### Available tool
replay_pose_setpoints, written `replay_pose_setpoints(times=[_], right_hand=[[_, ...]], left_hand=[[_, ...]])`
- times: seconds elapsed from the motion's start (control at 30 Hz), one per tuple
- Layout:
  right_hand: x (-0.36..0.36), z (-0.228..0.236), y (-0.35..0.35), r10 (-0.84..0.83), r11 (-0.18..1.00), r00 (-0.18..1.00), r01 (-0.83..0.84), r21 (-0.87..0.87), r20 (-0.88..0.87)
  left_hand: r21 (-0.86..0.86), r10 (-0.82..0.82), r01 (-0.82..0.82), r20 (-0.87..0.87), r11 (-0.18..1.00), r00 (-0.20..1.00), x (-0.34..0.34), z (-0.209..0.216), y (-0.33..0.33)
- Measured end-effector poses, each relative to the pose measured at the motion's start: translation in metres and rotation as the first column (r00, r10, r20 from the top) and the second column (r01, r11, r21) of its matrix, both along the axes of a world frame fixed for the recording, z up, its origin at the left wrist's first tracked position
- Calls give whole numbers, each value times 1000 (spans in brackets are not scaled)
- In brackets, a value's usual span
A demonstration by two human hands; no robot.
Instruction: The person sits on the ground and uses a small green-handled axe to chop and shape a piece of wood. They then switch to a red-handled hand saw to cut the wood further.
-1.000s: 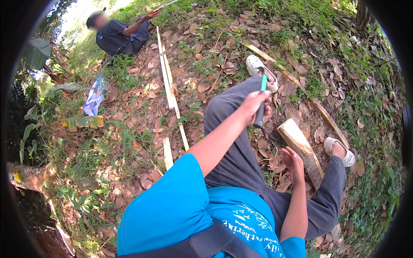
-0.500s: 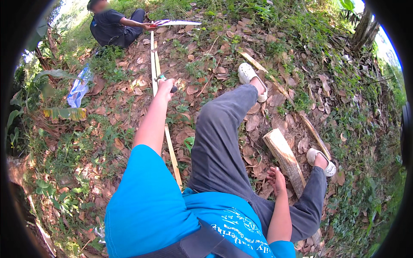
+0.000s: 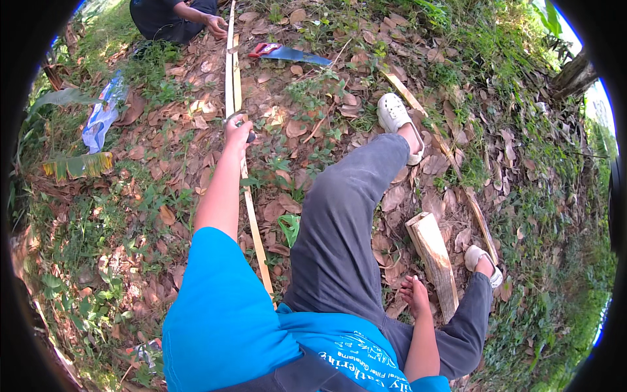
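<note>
My left hand is closed around a small hand tool with a dark handle end; a bit of metal shows above the fingers, and the grip hides the rest. It is over a long, thin pale wood strip, which runs from beside my body toward the far edge; a second strip lies alongside it beyond my hand. By my right thigh, my right hand is empty, palm turned up and fingers loosely bent, close to a split log between my legs.
A handsaw with a red handle lies on the leaves ahead. At the far left another person's hand is beside the strips. A narrow piece of wood runs past my shoe. A blue-white plastic bag lies left.
The other person has let go of the handsaw, which now lies on the ground; that hand is at the strips. My view has shifted, while my left hand keeps the tool.
</note>
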State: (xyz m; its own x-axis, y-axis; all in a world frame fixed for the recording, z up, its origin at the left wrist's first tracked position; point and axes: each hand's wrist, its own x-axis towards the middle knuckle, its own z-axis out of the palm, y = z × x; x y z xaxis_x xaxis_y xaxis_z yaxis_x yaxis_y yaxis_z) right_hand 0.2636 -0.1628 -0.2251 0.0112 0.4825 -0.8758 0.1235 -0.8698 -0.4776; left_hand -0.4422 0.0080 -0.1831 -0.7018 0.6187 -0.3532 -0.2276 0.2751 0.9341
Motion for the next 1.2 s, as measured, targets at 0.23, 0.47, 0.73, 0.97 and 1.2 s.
replay_pose_setpoints(times=[0.23, 0.47, 0.73, 0.97, 1.2], right_hand=[[6, -11, -2, 7, 998, 1000, -7, -57, 10], [5, 11, -2, 5, 995, 998, 1, -98, 58], [-10, 34, 18, 187, 972, 982, -181, -152, 29], [16, 76, 83, 294, 954, 952, -288, -77, 85], [23, 89, 114, 303, 952, 945, -295, -79, 125]], left_hand=[[92, 132, -108, -308, 990, 942, -83, 16, 80], [181, 214, -170, -259, 969, 942, -139, -7, 162], [-165, -125, -330, -982, 930, 140, -180, -33, 201], [-772, -773, -39, -635, 635, -6, -36, -76, 293], [-878, -872, -198, -358, 436, -333, -12, -111, 334]])
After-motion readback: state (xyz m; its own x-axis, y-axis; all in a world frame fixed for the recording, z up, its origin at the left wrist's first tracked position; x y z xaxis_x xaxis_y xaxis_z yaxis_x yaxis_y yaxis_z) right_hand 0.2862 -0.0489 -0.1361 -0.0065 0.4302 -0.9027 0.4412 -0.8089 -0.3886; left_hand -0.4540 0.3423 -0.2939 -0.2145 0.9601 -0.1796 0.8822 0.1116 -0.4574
